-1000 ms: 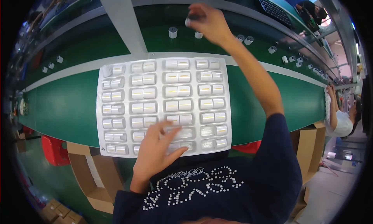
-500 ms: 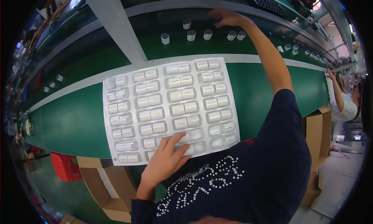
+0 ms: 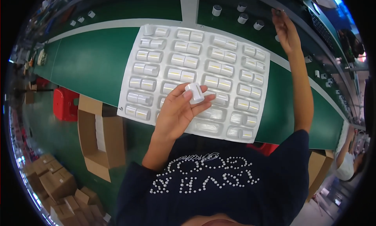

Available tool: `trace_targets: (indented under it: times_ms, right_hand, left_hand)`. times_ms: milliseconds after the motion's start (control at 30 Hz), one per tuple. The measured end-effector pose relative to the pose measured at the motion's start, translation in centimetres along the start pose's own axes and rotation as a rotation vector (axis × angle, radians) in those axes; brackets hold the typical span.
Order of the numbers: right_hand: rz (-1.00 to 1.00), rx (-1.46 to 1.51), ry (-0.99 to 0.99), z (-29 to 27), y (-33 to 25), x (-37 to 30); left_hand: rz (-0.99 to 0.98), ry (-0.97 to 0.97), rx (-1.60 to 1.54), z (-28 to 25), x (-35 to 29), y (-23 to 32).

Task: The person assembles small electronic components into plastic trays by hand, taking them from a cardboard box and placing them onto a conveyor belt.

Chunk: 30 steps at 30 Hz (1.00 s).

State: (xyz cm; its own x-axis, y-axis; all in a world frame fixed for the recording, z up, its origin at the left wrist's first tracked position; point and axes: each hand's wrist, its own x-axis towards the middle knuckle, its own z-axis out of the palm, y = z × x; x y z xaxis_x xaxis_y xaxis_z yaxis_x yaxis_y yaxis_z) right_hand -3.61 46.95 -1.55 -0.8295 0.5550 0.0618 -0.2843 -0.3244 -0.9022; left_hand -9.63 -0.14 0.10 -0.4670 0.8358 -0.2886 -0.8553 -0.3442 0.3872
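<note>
My left hand [image 3: 174, 112] is raised over the near middle of a white plastic tray [image 3: 199, 71], its fingers closed on a small white cylinder [image 3: 194, 93] with a fine line on its side. Pairs of such cylinders with yellowish stripes fill most pockets. Two near pockets at the right hold one each, and a near-middle pocket [image 3: 208, 127] shows bare. Out past the tray's far right corner, my right hand [image 3: 288, 32] pinches a small dark-ended piece [image 3: 278, 13], which looks like one of the cylinders; its fingers partly hide it.
Several dark-topped white cylinders [image 3: 243, 18] stand on the green surface beyond the pale rail [image 3: 168, 22]. A metal post [image 3: 189, 6] rises behind the tray. Below the bench are an opened carton [image 3: 88, 138], a red stool [image 3: 64, 104] and stacked boxes [image 3: 58, 183]. Another person [image 3: 346, 163] works at far right.
My left hand has lifted off the near pockets, now with a cylinder in its fingers. My right hand has closed on a small piece among the standing cylinders. The view has turned.
</note>
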Motion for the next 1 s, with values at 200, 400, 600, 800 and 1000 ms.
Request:
trace_targets:
  times_ms: [200, 400, 600, 800, 1000]
  right_hand:
    - [0.189, 0.109, -0.195, 11.4, 0.8, -11.1]
    - [-0.092, -0.576, -0.441, 19.1, -0.5, -19.4]
    - [-0.428, -0.833, -0.628, 20.3, -0.5, -19.0]
    - [-0.328, -0.816, -0.597, 20.3, -0.5, -19.6]
    - [-0.367, -0.666, -0.444, 20.2, 0.0, -19.7]
  left_hand:
    - [0.007, 0.029, -0.05, -0.5, 0.3, -1.3]
    - [0.028, -0.009, 0.04, 0.4, 0.7, -2.8]
    - [0.031, -0.1, 0.011, 0.1, 0.6, -4.2]
    - [0.098, -0.091, -0.029, 0.6, 0.2, -4.8]
    - [0.127, -0.019, -0.07, 1.1, 0.1, -5.1]
